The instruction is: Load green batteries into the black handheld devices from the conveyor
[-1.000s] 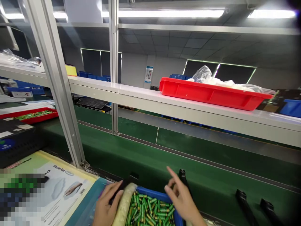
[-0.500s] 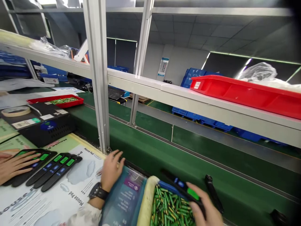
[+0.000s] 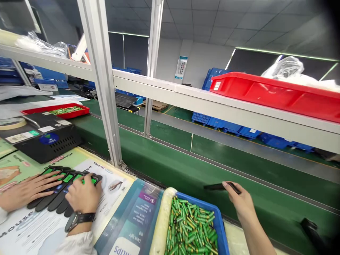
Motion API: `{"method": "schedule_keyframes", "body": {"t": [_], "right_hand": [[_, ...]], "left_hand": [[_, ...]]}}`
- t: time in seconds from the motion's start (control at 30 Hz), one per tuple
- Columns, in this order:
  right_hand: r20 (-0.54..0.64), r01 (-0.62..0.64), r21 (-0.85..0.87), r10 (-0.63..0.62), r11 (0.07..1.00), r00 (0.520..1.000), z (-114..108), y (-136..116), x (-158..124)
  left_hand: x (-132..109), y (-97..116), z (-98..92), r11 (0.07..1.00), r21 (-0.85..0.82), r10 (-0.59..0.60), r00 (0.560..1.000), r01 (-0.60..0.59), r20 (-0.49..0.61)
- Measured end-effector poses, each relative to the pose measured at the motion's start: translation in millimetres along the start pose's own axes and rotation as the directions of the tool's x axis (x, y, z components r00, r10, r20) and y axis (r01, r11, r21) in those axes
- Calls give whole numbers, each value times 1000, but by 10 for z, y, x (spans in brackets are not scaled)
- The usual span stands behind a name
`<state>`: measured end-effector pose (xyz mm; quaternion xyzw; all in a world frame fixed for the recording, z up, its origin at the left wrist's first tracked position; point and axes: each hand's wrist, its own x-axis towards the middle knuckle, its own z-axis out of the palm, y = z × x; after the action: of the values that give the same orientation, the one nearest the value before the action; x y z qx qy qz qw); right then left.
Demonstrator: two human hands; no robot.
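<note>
My left hand, with a black watch and a white sleeve, is closed on the screen end of a slim black handheld device. That device is rightmost in a fanned row of similar devices with green screens, on white "Mouse Pad" packaging. Over the green belt, my right hand pinches another slim black device; its screen is out of sight. Green cylindrical batteries fill a blue bin between my hands.
A co-worker's hand lies flat on the device row's left part. Another black device is on the belt at right. A metal post and shelf beam stand ahead. A red bin sits on the shelf.
My left hand has moved left from beside the post onto the device row. My right hand has moved from above the battery bin to the belt, where it grips a device. The view has shifted.
</note>
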<state>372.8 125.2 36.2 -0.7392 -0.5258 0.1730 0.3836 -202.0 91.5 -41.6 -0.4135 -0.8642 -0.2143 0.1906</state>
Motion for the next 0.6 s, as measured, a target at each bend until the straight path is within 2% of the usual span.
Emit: {"method": "schedule_keyframes", "body": {"t": [0.07,0.13,0.2,0.3,0.33,0.4,0.43,0.47,0.53,0.57,0.6], "right_hand": [[39,-88,-106,92,990,995,107,182,235],[33,-115,-183,123,976,992,270,335,389],[24,-121,-265,132,957,991,394,427,456],[1,-87,-351,93,932,996,410,377,356],[14,-41,-349,49,936,999,384,300,253],[158,144,-238,-108,961,981,328,66,-68],[279,273,-115,-233,955,932,312,-79,-273],[422,372,46,-356,927,834,310,-230,-491],[613,474,251,-517,844,597,346,-511,-896],[671,485,295,-540,823,508,376,-621,-1053],[702,496,305,-544,813,459,404,-700,-1165]], "left_hand": [[13,-74,34,996,-47,72,997,-72,15],[39,-108,101,972,-152,186,982,-180,25],[49,-56,150,911,-303,294,956,-281,-1],[-52,239,51,711,-554,460,882,-433,-100],[-131,395,-47,616,-619,519,842,-487,-147],[-359,763,-331,409,-697,637,731,-589,-245],[-499,958,-499,317,-721,694,669,-616,-266],[-649,1148,-670,203,-740,769,572,-641,-285],[-933,1463,-972,42,-777,843,439,-628,-309],[-1047,1570,-1079,-7,-796,863,399,-605,-311],[-1130,1633,-1145,-36,-814,873,379,-580,-308]]}}
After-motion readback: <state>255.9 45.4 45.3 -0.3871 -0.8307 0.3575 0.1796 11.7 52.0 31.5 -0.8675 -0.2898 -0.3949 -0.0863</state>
